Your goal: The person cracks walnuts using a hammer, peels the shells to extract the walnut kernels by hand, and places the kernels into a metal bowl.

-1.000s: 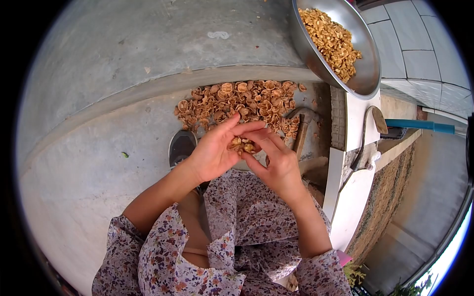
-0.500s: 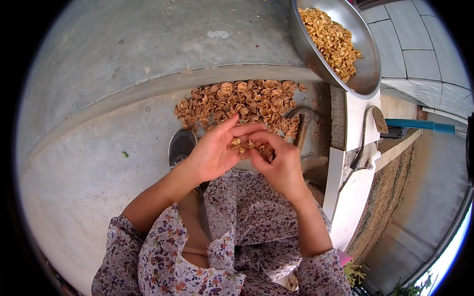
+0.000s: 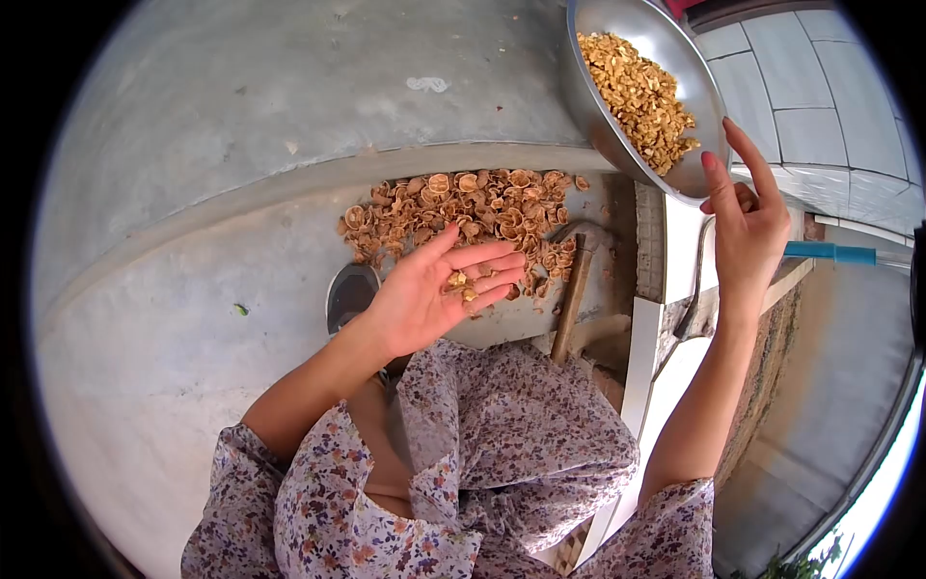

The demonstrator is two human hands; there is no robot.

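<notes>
My left hand (image 3: 424, 294) is palm up above the shells, its fingers stretched out. A few walnut kernel pieces (image 3: 469, 292) lie on those fingers. At the near rim of a steel bowl (image 3: 600, 121) is my right hand (image 3: 750, 217). Its thumb and index finger are spread apart at the rim, the other fingers curl in, and I see nothing between them. Walnut kernels (image 3: 639, 101) fill part of the bowl. Beyond my left hand, broken walnut shells (image 3: 473, 203) are heaped on the concrete floor.
A hammer (image 3: 574, 299) with a wooden handle leans right of the shells. A curved metal tool (image 3: 696, 285) lies on the white ledge (image 3: 656, 227), partly behind my right arm. A blue pole (image 3: 834, 253) sticks out at the right. My shoe (image 3: 352, 294) stands beside the shells.
My right hand has left the left hand and moved up and right to the bowl, its fingers opening. My left hand stays nearly in place, with kernel pieces on it.
</notes>
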